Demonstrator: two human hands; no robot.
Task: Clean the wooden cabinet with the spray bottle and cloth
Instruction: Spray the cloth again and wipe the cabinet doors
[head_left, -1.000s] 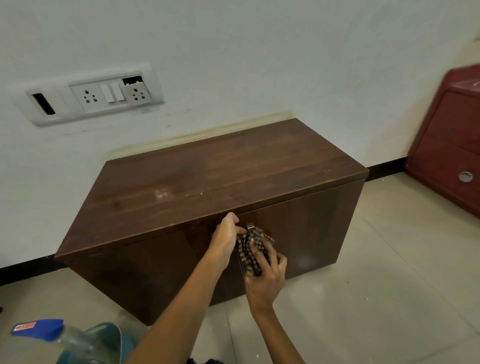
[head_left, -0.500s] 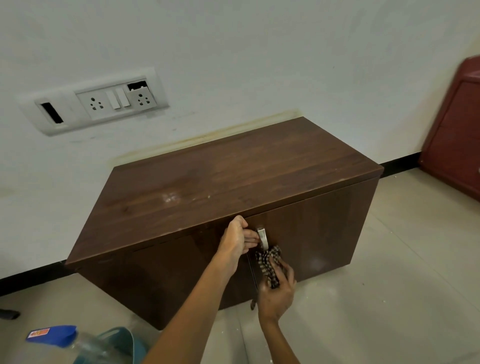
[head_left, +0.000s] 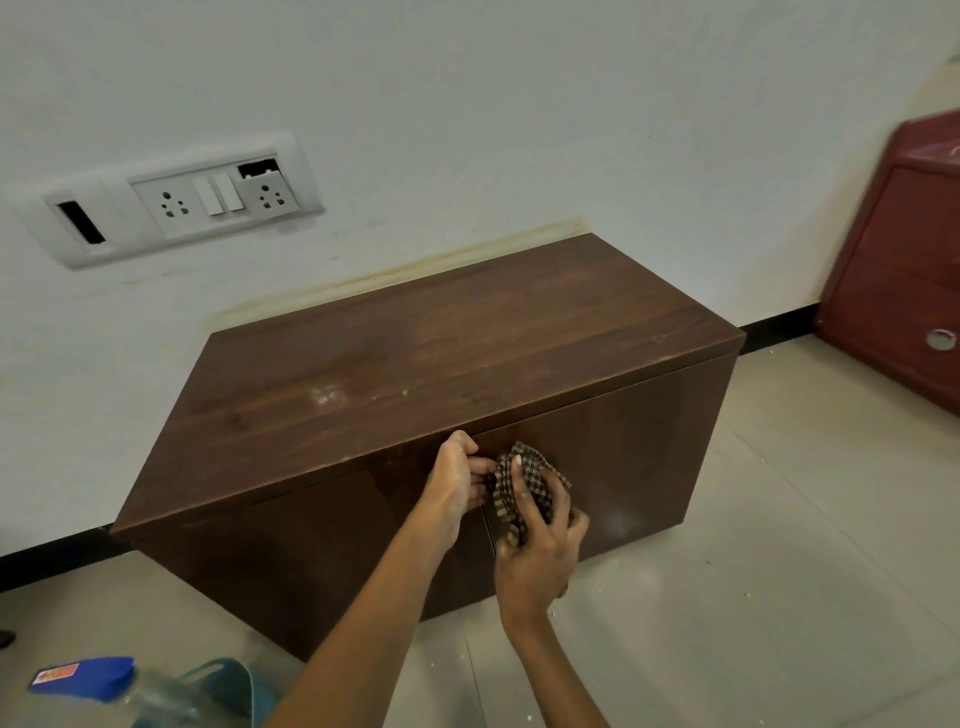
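Note:
A low dark-brown wooden cabinet (head_left: 441, 364) stands on the floor against the white wall, with pale smudges on its top. My left hand (head_left: 454, 486) grips the front at the seam between the two doors, just under the top's lip. My right hand (head_left: 540, 553) presses a brown-and-white checked cloth (head_left: 522, 480) against the right door beside the left hand's fingers. The cloth hides the metal handle. The spray bottle (head_left: 83, 678), clear with a blue head, lies blurred at the bottom left corner, away from both hands.
A teal plastic object (head_left: 231, 686) sits by the spray bottle. A socket and switch panel (head_left: 208, 200) is on the wall above left. A dark-red cabinet (head_left: 904, 270) stands at the right. Pale floor tiles (head_left: 779, 571) carry white specks.
My right hand has brought the cloth up over the metal handle, which was bare half a second ago. My left hand stays at the door seam.

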